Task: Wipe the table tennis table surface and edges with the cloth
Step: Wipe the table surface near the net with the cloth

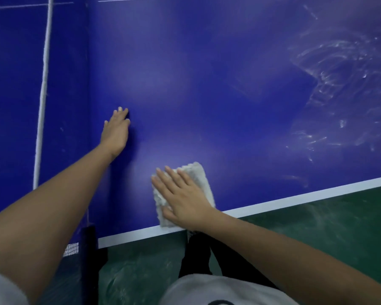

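Near the white-lined edge of the blue table tennis table (207, 73), right hand (185, 199) flat, fingers spread, pressing a fluffy white cloth (199, 175), left hand (116, 130) open, palm down, empty.

A single head-worn wide-angle camera looks forward and steeply down from above both outstretched arms, close over the blue table (229, 84). Its near white edge line (295, 200) crosses just behind the right hand (185, 199), with green floor (339, 238) beneath.

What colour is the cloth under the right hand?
White, seen in the head view: the cloth.
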